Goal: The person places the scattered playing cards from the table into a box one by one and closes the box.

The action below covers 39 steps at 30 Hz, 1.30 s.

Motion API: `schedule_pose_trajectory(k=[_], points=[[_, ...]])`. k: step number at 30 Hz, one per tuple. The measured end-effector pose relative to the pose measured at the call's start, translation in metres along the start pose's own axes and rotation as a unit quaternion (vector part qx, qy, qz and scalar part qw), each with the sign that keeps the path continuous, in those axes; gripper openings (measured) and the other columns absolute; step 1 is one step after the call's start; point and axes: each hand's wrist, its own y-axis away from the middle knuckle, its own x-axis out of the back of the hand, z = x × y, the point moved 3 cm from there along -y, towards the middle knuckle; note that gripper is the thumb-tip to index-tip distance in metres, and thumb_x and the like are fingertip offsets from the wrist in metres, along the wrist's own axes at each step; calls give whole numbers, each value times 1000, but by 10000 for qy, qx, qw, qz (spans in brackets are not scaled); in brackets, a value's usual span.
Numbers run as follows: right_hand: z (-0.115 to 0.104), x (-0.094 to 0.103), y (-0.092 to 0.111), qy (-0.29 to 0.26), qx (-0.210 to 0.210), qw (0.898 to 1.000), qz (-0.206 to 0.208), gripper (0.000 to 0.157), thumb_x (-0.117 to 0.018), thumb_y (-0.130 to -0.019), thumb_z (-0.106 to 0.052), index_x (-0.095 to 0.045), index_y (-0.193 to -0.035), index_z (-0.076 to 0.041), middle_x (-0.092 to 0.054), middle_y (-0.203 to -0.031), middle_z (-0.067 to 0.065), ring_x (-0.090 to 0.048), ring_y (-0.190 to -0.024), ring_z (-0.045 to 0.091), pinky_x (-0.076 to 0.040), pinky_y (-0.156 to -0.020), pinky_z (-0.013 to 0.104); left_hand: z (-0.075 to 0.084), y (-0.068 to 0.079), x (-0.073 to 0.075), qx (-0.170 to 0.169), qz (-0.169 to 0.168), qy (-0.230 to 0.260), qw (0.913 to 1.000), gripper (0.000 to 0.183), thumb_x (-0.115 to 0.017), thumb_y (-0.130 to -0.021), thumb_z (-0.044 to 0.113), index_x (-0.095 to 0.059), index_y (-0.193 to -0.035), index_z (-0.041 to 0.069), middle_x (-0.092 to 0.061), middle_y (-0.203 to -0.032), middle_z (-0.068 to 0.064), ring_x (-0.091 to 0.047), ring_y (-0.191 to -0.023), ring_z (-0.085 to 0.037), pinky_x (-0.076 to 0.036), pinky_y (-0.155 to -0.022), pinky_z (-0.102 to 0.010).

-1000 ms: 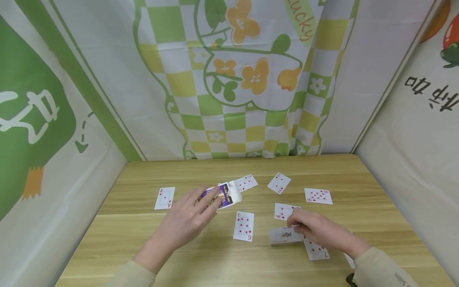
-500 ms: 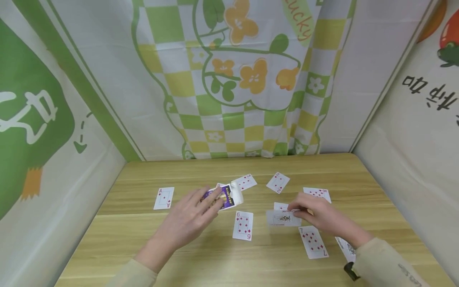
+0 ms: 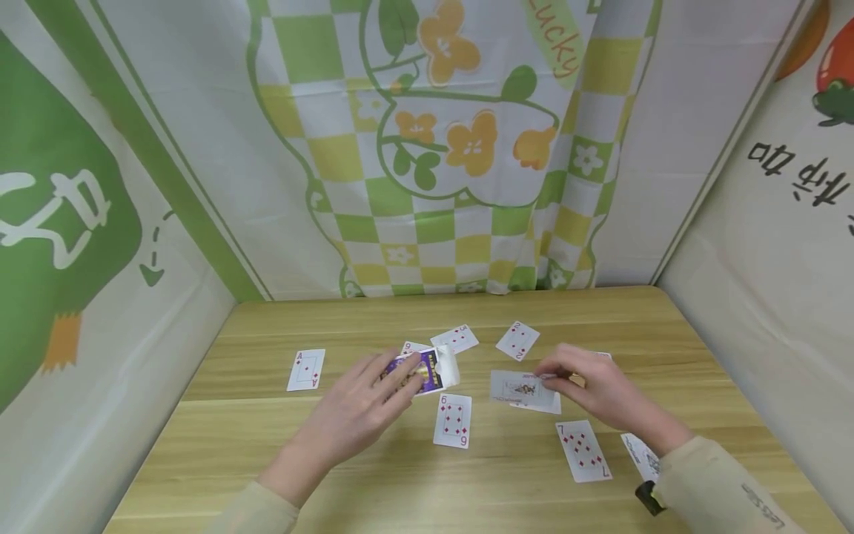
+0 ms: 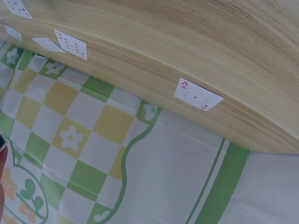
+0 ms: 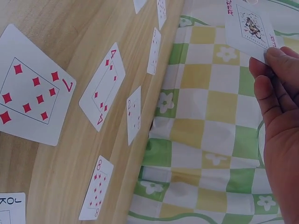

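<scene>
In the head view my left hand holds a purple and gold playing-card box, its fingers across the top face and its white end flap pointing right. My right hand pinches a joker card by its right edge between thumb and fingertips. That joker overlaps the four of diamonds in the head view; the right wrist view shows the joker raised, face visible. Nearer me lies the seven of diamonds. The six of diamonds lies between the hands.
An ace of diamonds lies at the left of the wooden table. Toward the back are the three, the two and a partly covered nine. Another joker lies by the right sleeve. Cloth panels border the table.
My right hand has lifted the joker away from me, from beside the seven to over the four of diamonds. The card box in my left hand has shifted slightly right.
</scene>
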Motion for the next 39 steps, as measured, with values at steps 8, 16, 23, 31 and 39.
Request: schedule_pose_trajectory(k=[8,16,23,31,39], points=[[-12,4,-14,-51,113,9995,297,37,-71,-67,17,-65,-97,-4,-64,-90,3,-62,-77,14,-54,-67,17,2,-1,-3,-33,-162,18,9999,38,-31,-98,14,-58,-124,7,-51,-133,-14,-51,-116,-36,-47,-94,-46],[-31,9,-27,-349,-18,9981,505,39,-69,-66,21,-65,-97,-2,-64,-89,4,-59,-72,13,-54,-61,20,6,-6,-7,-180,-67,-21,9998,37,-34,-96,11,-60,-123,7,-51,-132,-15,-50,-117,-36,-48,-93,-45],[-34,5,-32,-371,-174,9973,610,36,-70,-68,18,-65,-97,-2,-64,-90,4,-59,-72,13,-55,-60,21,10,-11,-4,-287,48,-66,9996,36,-37,-94,8,-62,-119,7,-53,-130,-15,-54,-113,-36,-50,-90,-45],[-43,2,-40,-363,-422,9972,489,31,-68,-70,18,-65,-95,1,-63,-86,8,-59,-69,18,-55,-59,23,12,-19,3,-424,165,-85,9989,32,-42,-94,10,-63,-117,7,-55,-128,-15,-56,-111,-35,-50,-91,-43],[-43,-1,-42,-294,-513,9970,500,30,-69,-70,17,-66,-95,0,-64,-89,8,-60,-72,18,-56,-62,23,13,-22,6,-527,245,-99,9983,31,-44,-92,8,-65,-115,7,-56,-127,-15,-57,-109,-36,-49,-92,-43]])
